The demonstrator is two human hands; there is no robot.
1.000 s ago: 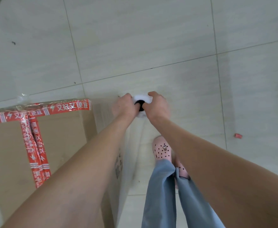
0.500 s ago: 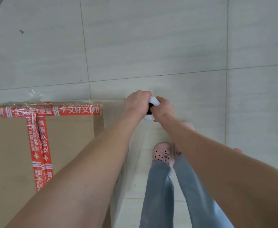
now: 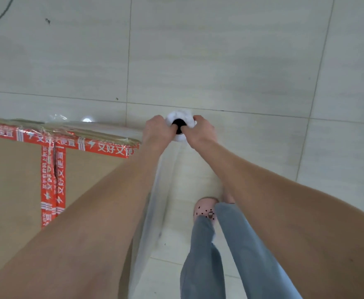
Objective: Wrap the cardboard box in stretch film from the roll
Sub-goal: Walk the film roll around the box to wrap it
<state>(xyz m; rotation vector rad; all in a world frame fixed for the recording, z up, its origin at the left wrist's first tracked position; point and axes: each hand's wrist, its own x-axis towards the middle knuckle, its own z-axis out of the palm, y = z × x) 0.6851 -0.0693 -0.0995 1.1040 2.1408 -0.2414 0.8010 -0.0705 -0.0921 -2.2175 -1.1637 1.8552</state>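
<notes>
On the tiled floor [image 3: 219, 50], the cardboard box [image 3: 10, 180] is seen at the left. Stretch film [image 3: 153, 212] is drawn along its right side to the roll [image 3: 180, 117], which is held upright just past the box's far right corner. The roll's top end is gripped by the left hand [image 3: 157, 130] and the right hand [image 3: 200, 132], fingers curled round it. A wrapping pass is judged under way; next, the roll must be carried round that corner, film taut.
</notes>
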